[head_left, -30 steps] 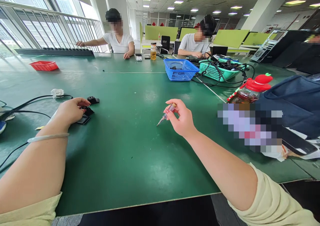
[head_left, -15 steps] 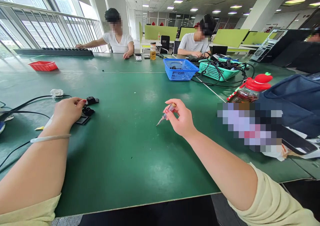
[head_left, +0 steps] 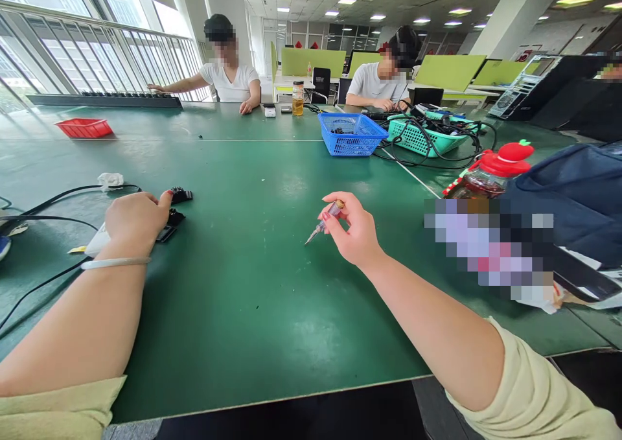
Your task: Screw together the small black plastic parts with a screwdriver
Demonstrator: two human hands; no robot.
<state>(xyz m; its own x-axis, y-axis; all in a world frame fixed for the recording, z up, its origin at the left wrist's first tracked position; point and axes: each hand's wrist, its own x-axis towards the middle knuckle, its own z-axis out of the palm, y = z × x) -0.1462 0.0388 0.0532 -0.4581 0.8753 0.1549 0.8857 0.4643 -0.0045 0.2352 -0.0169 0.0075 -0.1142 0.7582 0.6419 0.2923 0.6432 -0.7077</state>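
Observation:
On the left of the green table [head_left: 218, 245], my left hand [head_left: 138, 216] reaches over a small group of black parts [head_left: 181, 195]. Its thumb shows beside them, while its other fingers are hidden behind the hand. A dark flat piece [head_left: 166, 234] lies just right of the wrist. Near the middle, my right hand [head_left: 352, 229] pinches a small screwdriver [head_left: 324, 222] with a clear handle and gold end cap. The screwdriver slants down to the left, its tip over the bare tabletop.
Black cables [head_left: 48, 216] run at the left. A red tray [head_left: 83, 127], blue basket [head_left: 352, 135] and green basket [head_left: 422, 138] with cables stand farther back. At right are a red-lidded bottle [head_left: 500, 168] and a dark bag [head_left: 573, 200]. Two people sit across the table.
My left hand has moved slightly right, now covering more of the black parts and the dark flat piece. My right hand with the screwdriver has hardly moved.

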